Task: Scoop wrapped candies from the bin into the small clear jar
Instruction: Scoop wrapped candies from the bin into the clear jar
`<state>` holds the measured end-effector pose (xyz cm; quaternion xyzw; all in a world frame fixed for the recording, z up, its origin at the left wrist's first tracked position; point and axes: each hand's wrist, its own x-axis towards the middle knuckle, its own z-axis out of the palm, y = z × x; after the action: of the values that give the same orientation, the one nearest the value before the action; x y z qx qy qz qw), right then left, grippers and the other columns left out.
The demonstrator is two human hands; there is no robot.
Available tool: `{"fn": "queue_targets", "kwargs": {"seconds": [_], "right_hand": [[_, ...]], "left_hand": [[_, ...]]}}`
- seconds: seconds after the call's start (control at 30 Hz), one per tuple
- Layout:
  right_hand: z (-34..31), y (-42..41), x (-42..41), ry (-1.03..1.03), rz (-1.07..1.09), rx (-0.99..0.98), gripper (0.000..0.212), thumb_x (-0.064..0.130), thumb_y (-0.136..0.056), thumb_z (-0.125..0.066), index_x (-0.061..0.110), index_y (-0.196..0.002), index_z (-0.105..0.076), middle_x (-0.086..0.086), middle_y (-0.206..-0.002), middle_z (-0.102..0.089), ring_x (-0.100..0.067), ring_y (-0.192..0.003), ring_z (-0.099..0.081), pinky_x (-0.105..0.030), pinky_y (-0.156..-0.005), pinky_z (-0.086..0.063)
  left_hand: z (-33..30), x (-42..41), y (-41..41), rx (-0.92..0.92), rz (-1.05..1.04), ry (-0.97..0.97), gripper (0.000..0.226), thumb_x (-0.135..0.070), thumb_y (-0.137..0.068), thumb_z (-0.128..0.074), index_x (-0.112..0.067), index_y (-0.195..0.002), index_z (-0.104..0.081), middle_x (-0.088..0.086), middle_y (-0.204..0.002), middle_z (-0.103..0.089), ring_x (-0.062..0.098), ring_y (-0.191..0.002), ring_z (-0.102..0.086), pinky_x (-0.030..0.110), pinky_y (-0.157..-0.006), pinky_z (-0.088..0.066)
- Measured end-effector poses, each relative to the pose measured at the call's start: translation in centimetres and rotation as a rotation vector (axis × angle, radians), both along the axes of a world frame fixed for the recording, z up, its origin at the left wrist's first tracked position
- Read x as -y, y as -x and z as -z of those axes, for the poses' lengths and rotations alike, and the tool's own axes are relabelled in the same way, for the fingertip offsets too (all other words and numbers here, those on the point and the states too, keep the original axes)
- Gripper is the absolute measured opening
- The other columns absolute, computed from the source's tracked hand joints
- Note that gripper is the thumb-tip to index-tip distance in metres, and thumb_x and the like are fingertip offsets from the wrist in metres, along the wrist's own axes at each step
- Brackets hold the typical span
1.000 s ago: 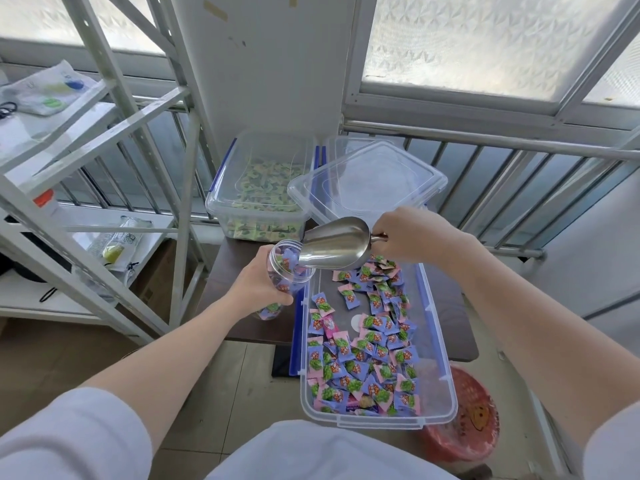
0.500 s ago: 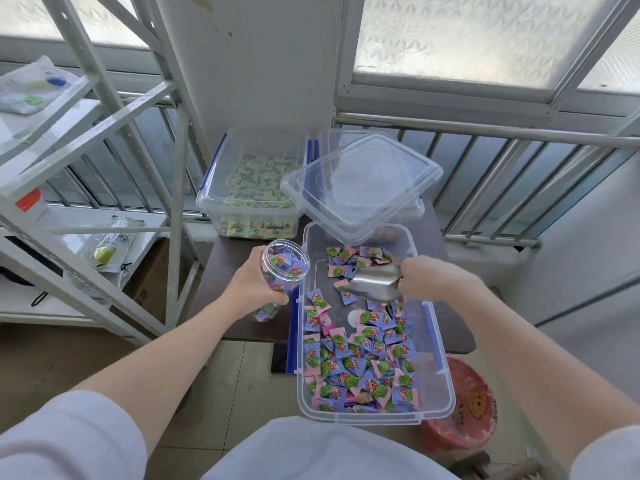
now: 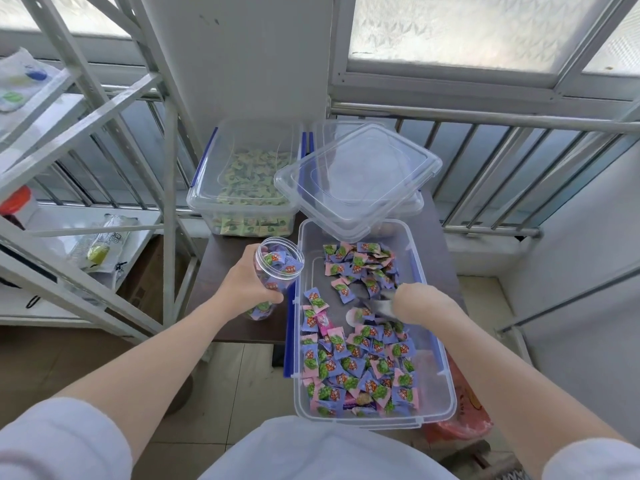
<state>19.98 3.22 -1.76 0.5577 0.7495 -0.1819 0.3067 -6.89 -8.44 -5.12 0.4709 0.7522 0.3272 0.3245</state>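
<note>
— Candies (image 3: 360, 368): where are they?

— Most lie loose in the clear bin (image 3: 446, 396) on the bench (image 3: 225, 258), in purple and pink wrappers, one bunch at the far end and a bigger heap at the near end. More fill the jar (image 3: 278, 271).

— And who has the jar?

— The left hand (image 3: 247, 285) is wrapped around its side, holding it tilted just left of the bin, mouth open toward the bin.

— The right hand (image 3: 420, 303)?

— Down inside the bin, closed on a metal scoop (image 3: 375, 303). The scoop is blurred, low among the wrappers near the bin's middle.

— Anything behind?

— A second clear bin (image 3: 242, 188) of green-wrapped sweets, and beside it a loose lid (image 3: 360, 178) resting tilted over a third container, its near edge overhanging the far end of the candy bin.
</note>
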Motion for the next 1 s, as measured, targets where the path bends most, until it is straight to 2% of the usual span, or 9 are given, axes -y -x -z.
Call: {"fn": "queue_targets", "kwargs": {"seconds": [0.1, 0.23, 0.3, 0.4, 0.57, 0.63, 0.7, 0.9, 1.0], "right_hand": [[0.7, 1.2, -0.5, -0.044, 0.041, -0.048, 0.013, 0.005, -0.092, -0.039, 0.007, -0.097, -0.051, -0.007, -0.076, -0.047, -0.031, -0.091, -0.055, -0.038, -0.076, -0.042], [1.1, 3.1, -1.3, -0.103, 0.079, -0.136, 0.017, 0.001, -0.091, -0.042, 0.003, -0.099, -0.057, -0.018, -0.109, -0.063, -0.036, -0.105, -0.06, -0.039, -0.075, -0.047], [1.0, 3.6, -2.0, -0.115, 0.084, -0.176, 0.013, 0.002, -0.091, -0.042, 0.003, -0.094, -0.055, -0.016, -0.103, -0.063, -0.034, -0.096, -0.061, -0.037, -0.073, -0.047], [1.8, 4.1, -2.5, -0.116, 0.123, -0.266, 0.02, 0.007, -0.094, -0.039, 0.002, -0.103, -0.057, -0.01, -0.089, -0.056, -0.029, -0.083, -0.055, -0.036, -0.071, -0.046], [3.4, 4.7, -1.9, -0.06, 0.152, -0.321, 0.032, 0.011, -0.096, -0.037, 0.0, -0.113, -0.061, -0.003, -0.07, -0.045, -0.027, -0.084, -0.051, -0.038, -0.074, -0.043], [4.3, 4.4, -1.9, -0.063, 0.137, -0.379, 0.034, 0.008, -0.097, -0.038, -0.001, -0.119, -0.062, -0.011, -0.092, -0.062, -0.031, -0.091, -0.061, -0.038, -0.074, -0.049], [5.0, 3.9, -2.0, -0.064, 0.086, -0.377, 0.036, 0.007, -0.098, -0.037, 0.001, -0.12, -0.065, -0.014, -0.108, -0.065, -0.031, -0.098, -0.065, -0.037, -0.074, -0.052], [5.1, 3.8, -1.0, -0.205, 0.067, -0.434, 0.033, 0.023, -0.101, -0.032, 0.008, -0.114, -0.059, -0.014, -0.104, -0.063, -0.034, -0.1, -0.064, -0.04, -0.076, -0.049], [5.6, 3.5, -0.5, -0.213, 0.08, -0.46, 0.029, 0.013, -0.101, -0.033, 0.004, -0.116, -0.057, -0.012, -0.114, -0.061, -0.033, -0.103, -0.063, -0.04, -0.078, -0.051]], "left_hand": [[0.1, -0.2, 0.2, 0.009, -0.01, 0.003, 0.09, -0.012, -0.054, -0.089, -0.031, -0.123, -0.035, -0.008, -0.114, -0.058, 0.013, -0.103, -0.057, 0.024, -0.083, -0.043], [0.1, -0.4, 0.5, 0.01, -0.005, 0.02, 0.091, -0.014, -0.053, -0.089, -0.035, -0.122, -0.034, -0.008, -0.114, -0.06, 0.014, -0.104, -0.059, 0.027, -0.084, -0.047], [0.1, -0.5, 0.5, 0.017, -0.007, 0.017, 0.091, -0.013, -0.053, -0.089, -0.035, -0.122, -0.034, -0.008, -0.114, -0.059, 0.013, -0.104, -0.059, 0.024, -0.083, -0.046], [0.2, -0.7, 0.6, 0.028, -0.007, 0.013, 0.09, -0.011, -0.055, -0.088, -0.031, -0.126, -0.036, -0.007, -0.115, -0.059, 0.012, -0.104, -0.058, 0.015, -0.076, -0.043], [0.1, -1.0, 1.0, 0.045, 0.0, 0.022, 0.091, -0.011, -0.055, -0.087, -0.029, -0.129, -0.037, -0.008, -0.116, -0.06, 0.011, -0.104, -0.059, 0.013, -0.075, -0.044], [0.2, -1.1, 1.0, 0.049, -0.002, 0.024, 0.091, -0.012, -0.055, -0.087, -0.031, -0.127, -0.036, -0.008, -0.115, -0.06, 0.01, -0.104, -0.059, 0.013, -0.075, -0.044], [0.3, -1.2, 1.1, 0.052, -0.003, 0.025, 0.091, -0.013, -0.054, -0.088, -0.033, -0.126, -0.035, -0.009, -0.116, -0.059, 0.01, -0.104, -0.059, 0.014, -0.076, -0.045], [0.2, -1.0, 1.4, 0.047, -0.003, 0.029, 0.09, -0.015, -0.054, -0.088, -0.033, -0.125, -0.036, -0.011, -0.114, -0.06, 0.007, -0.103, -0.06, 0.019, -0.08, -0.049], [0.2, -0.7, 1.4, 0.04, -0.002, 0.028, 0.092, -0.015, -0.054, -0.088, -0.03, -0.129, -0.036, -0.01, -0.115, -0.06, 0.008, -0.103, -0.06, 0.016, -0.079, -0.047]]}}
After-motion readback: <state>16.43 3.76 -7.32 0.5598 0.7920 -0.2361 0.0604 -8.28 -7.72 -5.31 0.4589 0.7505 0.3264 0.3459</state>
